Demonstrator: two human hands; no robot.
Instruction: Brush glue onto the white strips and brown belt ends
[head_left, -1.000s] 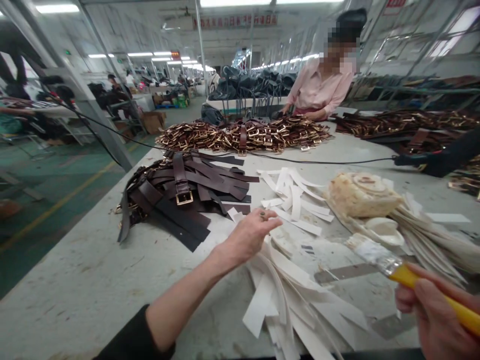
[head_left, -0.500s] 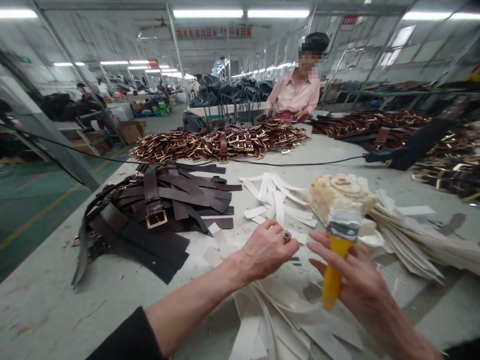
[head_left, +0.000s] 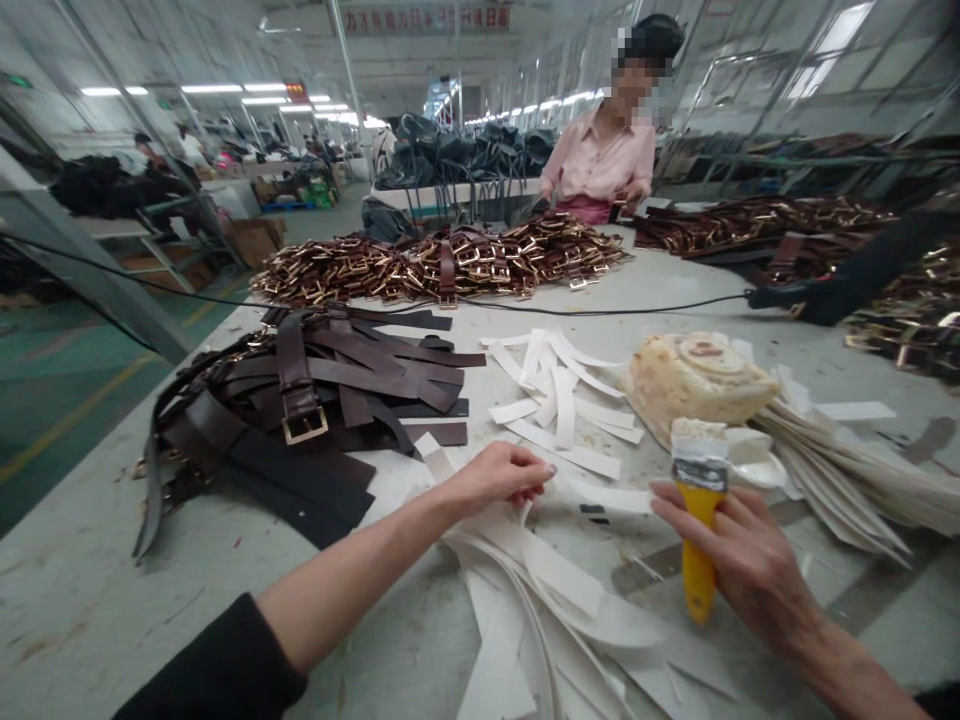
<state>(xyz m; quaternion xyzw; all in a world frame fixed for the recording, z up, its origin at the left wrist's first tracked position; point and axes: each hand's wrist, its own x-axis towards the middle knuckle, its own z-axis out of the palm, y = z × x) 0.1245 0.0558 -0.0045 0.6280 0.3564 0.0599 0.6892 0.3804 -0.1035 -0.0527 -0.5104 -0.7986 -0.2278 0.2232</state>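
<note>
My left hand point(head_left: 499, 475) reaches over a heap of white strips point(head_left: 555, 590) in front of me, fingers curled down and pinching the top strip. My right hand point(head_left: 739, 560) is closed round the yellow handle of a glue brush point(head_left: 699, 510), bristles pointing away from me, just short of a crusted glue pot point(head_left: 697, 375). A second scatter of white strips point(head_left: 559, 395) lies beyond my left hand.
A heap of dark brown belts point(head_left: 315, 400) with a gold buckle lies to the left. Piles of buckled straps point(head_left: 442, 265) fill the far table. A black cable point(head_left: 615, 310) crosses it. A person in a pink shirt point(head_left: 604, 165) works opposite. A dark sleeve point(head_left: 862, 270) enters from the right.
My left hand has dropped from mid-air onto the white strips and closed on one. My right hand swung the brush from the right edge in towards the glue pot.
</note>
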